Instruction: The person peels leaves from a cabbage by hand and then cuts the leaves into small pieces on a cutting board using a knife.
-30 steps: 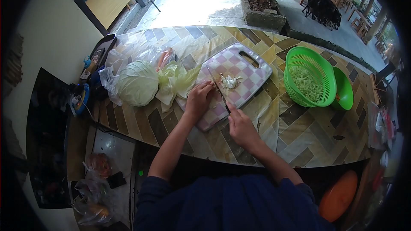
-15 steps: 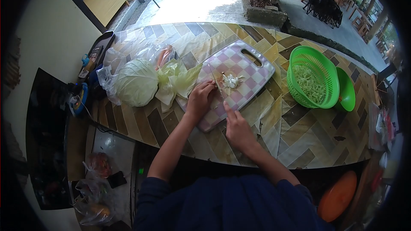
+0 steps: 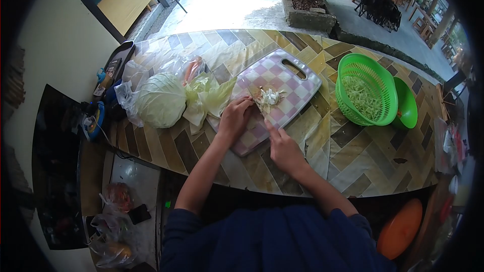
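Note:
A pink and white checked cutting board (image 3: 295, 93) lies at an angle on the table. My right hand (image 3: 283, 147) is wrapped round the handle of a knife (image 3: 258, 102), its blade over the board and pointing away. Beside the blade, my left hand (image 3: 237, 116) has its fingers bent together at the board's left part; what they press or hold is too small to make out. White chopped pieces (image 3: 271, 96) lie just right of the blade. Left of the board are loose pale green cabbage leaves (image 3: 206, 95) and a cabbage head (image 3: 161, 100).
A green basket (image 3: 389, 98) of shredded cabbage (image 3: 362, 96) stands at the right, with a green bowl (image 3: 407, 103) behind it. A plastic bag with carrots (image 3: 192, 69) lies behind the leaves. A dark tray (image 3: 121, 55) is at the table's left edge.
My right hand has shifted slightly right and down with the knife. The blade has tilted a little beside the chopped pieces. My left hand stays nearly in place.

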`<state>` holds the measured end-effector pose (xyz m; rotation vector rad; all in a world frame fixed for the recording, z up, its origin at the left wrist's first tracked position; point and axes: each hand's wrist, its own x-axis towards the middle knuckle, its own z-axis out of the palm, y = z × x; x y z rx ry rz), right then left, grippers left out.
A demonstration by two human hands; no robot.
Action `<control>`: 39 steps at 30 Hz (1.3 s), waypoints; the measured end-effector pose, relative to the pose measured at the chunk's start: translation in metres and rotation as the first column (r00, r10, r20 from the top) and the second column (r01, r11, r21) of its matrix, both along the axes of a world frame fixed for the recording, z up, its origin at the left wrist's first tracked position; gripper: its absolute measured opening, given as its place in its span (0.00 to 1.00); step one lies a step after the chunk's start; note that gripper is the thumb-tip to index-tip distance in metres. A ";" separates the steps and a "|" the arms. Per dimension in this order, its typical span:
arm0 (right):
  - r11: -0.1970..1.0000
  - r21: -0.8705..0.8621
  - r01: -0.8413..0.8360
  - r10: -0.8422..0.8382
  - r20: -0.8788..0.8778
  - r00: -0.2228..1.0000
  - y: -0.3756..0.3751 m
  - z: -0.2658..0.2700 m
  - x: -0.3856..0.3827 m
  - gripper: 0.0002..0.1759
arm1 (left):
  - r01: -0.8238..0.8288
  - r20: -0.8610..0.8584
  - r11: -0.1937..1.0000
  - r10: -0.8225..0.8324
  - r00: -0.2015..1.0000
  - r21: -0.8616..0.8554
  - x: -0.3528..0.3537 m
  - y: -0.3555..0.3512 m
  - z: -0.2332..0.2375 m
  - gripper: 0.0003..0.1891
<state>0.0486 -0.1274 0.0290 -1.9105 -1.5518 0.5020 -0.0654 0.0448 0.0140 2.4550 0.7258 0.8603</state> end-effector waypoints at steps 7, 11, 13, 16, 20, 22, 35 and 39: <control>0.999 0.013 0.029 -0.029 -0.022 0.999 -0.003 0.003 0.016 0.29 | 0.096 -0.009 0.993 -0.097 0.995 -0.074 0.003 0.006 0.003 0.09; 0.996 0.082 0.036 -0.031 -0.060 0.998 -0.001 0.001 0.020 0.28 | 0.078 -0.116 0.992 -0.067 0.991 0.098 0.000 0.004 0.002 0.07; 0.986 0.161 0.036 -0.026 -0.060 0.998 0.000 -0.003 0.023 0.28 | 0.068 -0.137 0.980 -0.042 0.990 0.189 -0.001 0.001 0.001 0.07; 0.980 0.197 0.016 0.001 -0.086 0.996 -0.006 -0.001 0.022 0.28 | 0.044 -0.087 0.981 -0.028 0.996 0.188 -0.002 -0.002 -0.002 0.07; 0.993 0.119 -0.018 0.026 -0.066 0.997 -0.015 0.006 0.015 0.29 | 0.047 -0.046 0.993 -0.042 0.998 0.106 -0.001 -0.004 0.005 0.07; 0.997 0.068 -0.025 0.028 -0.048 0.998 -0.018 0.011 0.012 0.29 | 0.050 -0.032 0.996 -0.047 0.998 0.076 -0.002 -0.005 0.006 0.07; 0.995 0.064 -0.071 0.075 -0.058 0.995 -0.019 0.016 0.018 0.30 | 0.047 0.019 0.994 -0.049 0.999 0.096 -0.001 -0.001 -0.005 0.08; 0.995 0.045 -0.084 0.086 -0.060 0.994 -0.015 0.015 0.020 0.30 | 0.052 0.021 0.995 -0.054 0.998 0.079 -0.001 -0.001 -0.005 0.08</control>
